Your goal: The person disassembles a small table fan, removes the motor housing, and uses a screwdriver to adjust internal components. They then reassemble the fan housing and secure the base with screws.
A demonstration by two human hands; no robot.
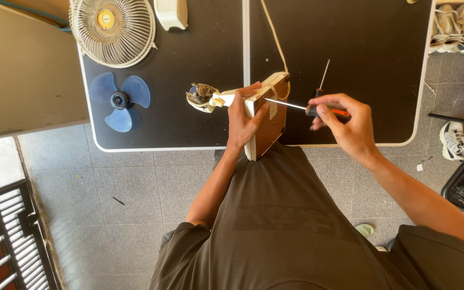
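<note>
Fan base held on edge at the near side of the black table point(189, 53), screwdriver laid against it.

The left hand point(241, 118) grips the cream fan base point(268, 115) (its motor point(201, 95) juts out to the left), while the right hand point(345, 121) is closed around the orange-handled screwdriver point(310, 109), tip seemingly at the base's underside. A second screwdriver point(323, 75) lies just beyond; the blue fan blade point(119, 99) and the grille point(113, 29) sit far left.

Person wears a dark brown short-sleeved T-shirt point(291, 225) with faint tone-on-tone lettering across the chest. Both forearms bare; no gloves, watch or rings visible.
</note>
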